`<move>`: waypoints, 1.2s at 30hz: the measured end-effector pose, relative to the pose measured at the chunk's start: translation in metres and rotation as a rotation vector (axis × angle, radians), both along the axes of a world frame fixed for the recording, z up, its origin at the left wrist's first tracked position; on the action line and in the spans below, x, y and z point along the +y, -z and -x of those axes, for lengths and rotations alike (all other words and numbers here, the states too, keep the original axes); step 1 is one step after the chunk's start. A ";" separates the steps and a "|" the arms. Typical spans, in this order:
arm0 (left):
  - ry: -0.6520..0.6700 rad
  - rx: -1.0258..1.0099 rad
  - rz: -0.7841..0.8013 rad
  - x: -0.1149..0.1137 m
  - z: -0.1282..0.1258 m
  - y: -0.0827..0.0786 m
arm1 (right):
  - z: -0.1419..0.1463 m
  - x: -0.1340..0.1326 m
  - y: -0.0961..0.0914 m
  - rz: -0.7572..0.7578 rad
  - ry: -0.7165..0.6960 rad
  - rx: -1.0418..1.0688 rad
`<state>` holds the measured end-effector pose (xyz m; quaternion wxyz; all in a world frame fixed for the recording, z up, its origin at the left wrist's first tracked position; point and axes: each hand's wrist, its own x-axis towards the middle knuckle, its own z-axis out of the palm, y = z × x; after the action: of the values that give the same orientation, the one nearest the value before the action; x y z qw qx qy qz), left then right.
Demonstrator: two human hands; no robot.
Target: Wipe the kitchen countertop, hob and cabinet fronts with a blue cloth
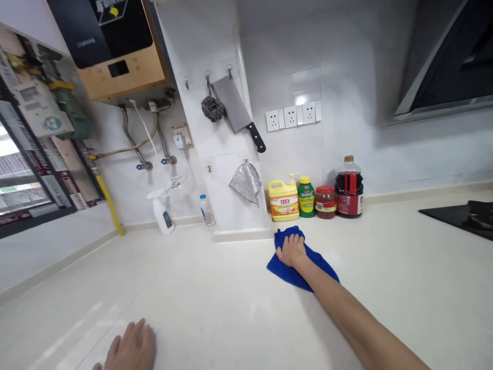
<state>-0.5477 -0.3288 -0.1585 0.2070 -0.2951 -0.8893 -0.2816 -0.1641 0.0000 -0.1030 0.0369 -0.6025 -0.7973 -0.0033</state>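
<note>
My right hand (291, 250) presses a blue cloth (283, 270) onto the white countertop (215, 308), its fingers curled over the bunched upper end. The rest of the cloth spreads out flat beneath my wrist, beside the base of the white pillar. At the lower left, my left hand (133, 348) is at the countertop with its fingers a little apart and nothing in it; the frame's edge cuts off its lower part. Just behind the cloth stands a yellow dish soap jug (284, 201) with a pump.
Beside the jug stand a green bottle (306, 198), a red-lidded jar (325, 202) and a dark sauce bottle (348, 190). A cleaver (234, 105), steel scrubber (212, 108) and silvery cloth (246, 183) hang on the pillar. Left are a spray bottle (163, 216) and water bottle (207, 211); right, a stove (475, 215).
</note>
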 end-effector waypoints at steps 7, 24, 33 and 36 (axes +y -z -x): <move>-0.036 -0.171 0.338 0.002 -0.052 -0.047 | 0.018 -0.117 -0.009 0.002 -0.315 0.002; 0.059 -0.193 0.531 -0.011 -0.080 -0.065 | -0.120 -0.141 0.020 -0.008 -0.791 0.075; 0.040 -0.200 0.479 -0.006 -0.081 -0.057 | -0.038 -0.082 0.007 -0.087 -0.388 -0.162; 0.046 -0.211 0.450 -0.006 -0.079 -0.055 | 0.018 -0.065 0.001 -0.104 -0.354 -0.147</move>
<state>-0.4692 -0.3345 -0.1040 0.0358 -0.3227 -0.9394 -0.1103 -0.1824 -0.0648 -0.1036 0.0097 -0.4484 -0.8900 -0.0822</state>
